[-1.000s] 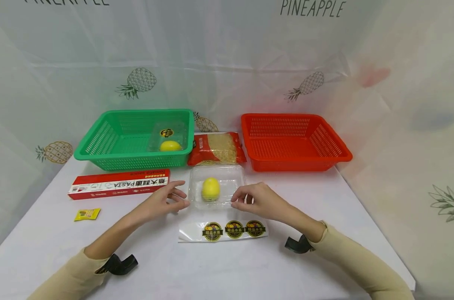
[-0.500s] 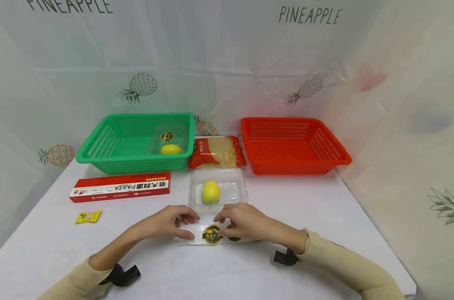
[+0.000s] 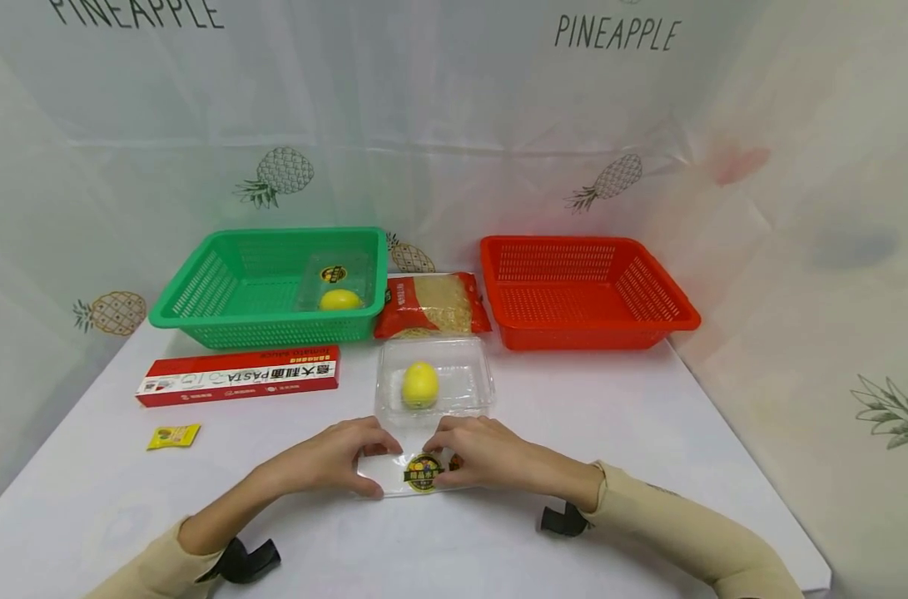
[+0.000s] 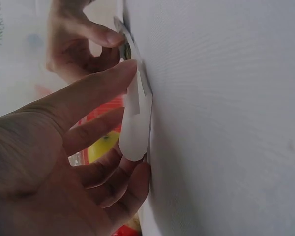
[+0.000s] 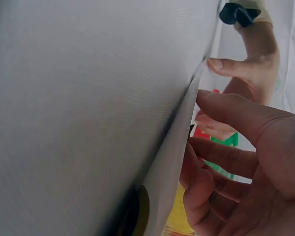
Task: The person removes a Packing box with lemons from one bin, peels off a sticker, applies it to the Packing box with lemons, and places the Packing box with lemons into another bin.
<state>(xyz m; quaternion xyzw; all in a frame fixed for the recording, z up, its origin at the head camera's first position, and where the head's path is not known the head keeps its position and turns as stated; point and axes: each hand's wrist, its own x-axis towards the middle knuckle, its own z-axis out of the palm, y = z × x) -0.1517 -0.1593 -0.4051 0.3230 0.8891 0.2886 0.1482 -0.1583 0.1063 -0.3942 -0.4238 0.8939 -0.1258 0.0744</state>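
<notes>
A white strip of round fruit stickers (image 3: 388, 474) lies near the front of the table. My left hand (image 3: 337, 456) grips its left end, thumb at the near edge and fingers at the far one. In the left wrist view that end of the strip (image 4: 135, 130) bows up between thumb and fingers. My right hand (image 3: 487, 453) pinches the strip further right and covers most of its other stickers. One black-and-gold sticker (image 3: 424, 473) shows between the hands. Just beyond, a clear plastic box (image 3: 464, 383) stands with a yellow lemon (image 3: 420, 385) inside.
Behind stand a green basket (image 3: 266, 326), holding another clear box with a lemon (image 3: 339, 300), and a red basket (image 3: 581, 339). Between them lies a red-and-clear food bag (image 3: 442, 306). A red pasta box (image 3: 240, 378) and a small yellow packet (image 3: 173, 437) are at left.
Both hands have come back from the sides of the clear box toward the front of the table. They have taken hold of the sticker strip.
</notes>
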